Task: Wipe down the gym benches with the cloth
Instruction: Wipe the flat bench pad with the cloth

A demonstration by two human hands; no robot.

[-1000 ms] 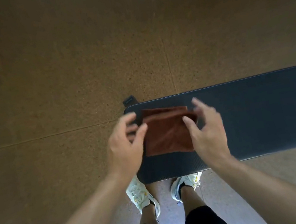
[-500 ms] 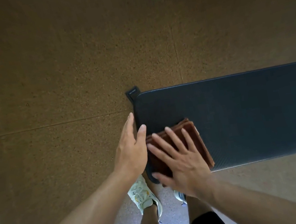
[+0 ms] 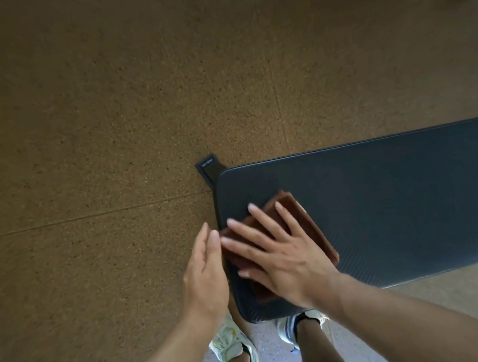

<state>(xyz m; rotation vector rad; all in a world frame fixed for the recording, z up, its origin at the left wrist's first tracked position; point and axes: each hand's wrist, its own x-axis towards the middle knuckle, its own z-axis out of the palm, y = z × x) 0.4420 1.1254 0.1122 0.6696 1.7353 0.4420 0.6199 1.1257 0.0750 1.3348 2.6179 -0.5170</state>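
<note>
Cork-brown floor (image 3: 97, 125) surrounds us; a dark bench (image 3: 407, 201) runs off to the right. Our right hand (image 3: 284, 255) lies flat, fingers spread, pressing the folded brown cloth (image 3: 310, 225) on the bench's near left end. Our left hand (image 3: 206, 276) hangs released, fingers straight, just beside the bench edge, holding nothing.

Folded brown cloth (image 3: 310, 222) (lying flat) on dark bench's (image 3: 405, 192) left end.

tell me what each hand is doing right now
Left hand: open, fingers straight, beside the bench end.
Right hand: open, pressing flat on the cloth.
</note>
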